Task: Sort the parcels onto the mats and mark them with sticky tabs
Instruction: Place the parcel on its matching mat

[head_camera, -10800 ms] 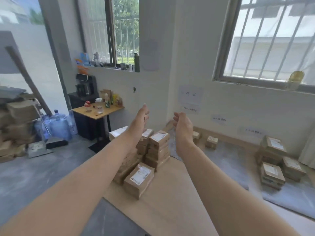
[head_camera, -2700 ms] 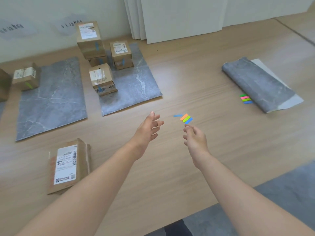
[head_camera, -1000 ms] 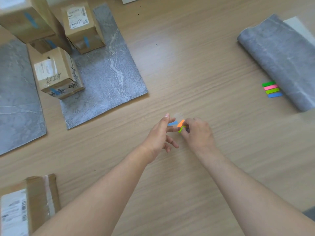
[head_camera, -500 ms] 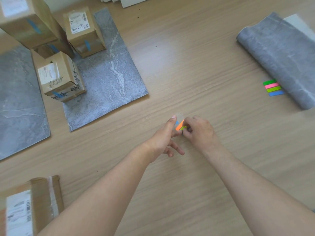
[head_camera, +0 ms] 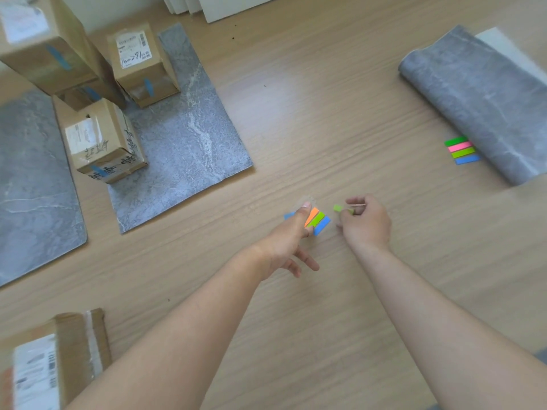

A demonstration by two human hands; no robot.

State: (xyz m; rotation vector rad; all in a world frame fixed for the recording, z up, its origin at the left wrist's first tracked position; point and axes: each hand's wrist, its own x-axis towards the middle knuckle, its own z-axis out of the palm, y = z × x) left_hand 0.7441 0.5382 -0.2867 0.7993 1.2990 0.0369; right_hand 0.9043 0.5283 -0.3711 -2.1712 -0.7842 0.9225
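The left hand (head_camera: 288, 241) lies released, one straight finger pressing a strip of sticky tabs (head_camera: 318, 221), orange, green and blue, flat on the wooden floor (head_camera: 325, 99). Just beside it the right hand (head_camera: 365, 224) pinches a single green tab (head_camera: 340, 209). On the marbled grey mat (head_camera: 192, 137) stand cardboard parcels (head_camera: 103, 143) with white shipping labels and blue tabs. One label (head_camera: 134, 51) has handwritten numbers starting "10"; the printing is illegible. A second tab set (head_camera: 461, 150) touches a rolled mat (head_camera: 473, 99).

floor (head_camera: 325, 99): matt wood-grain | mats (head_camera: 183, 137): grey marbled, matt | parcels (head_camera: 103, 140): brown cardboard, glossy tape | sticky tabs (head_camera: 318, 221): glossy film
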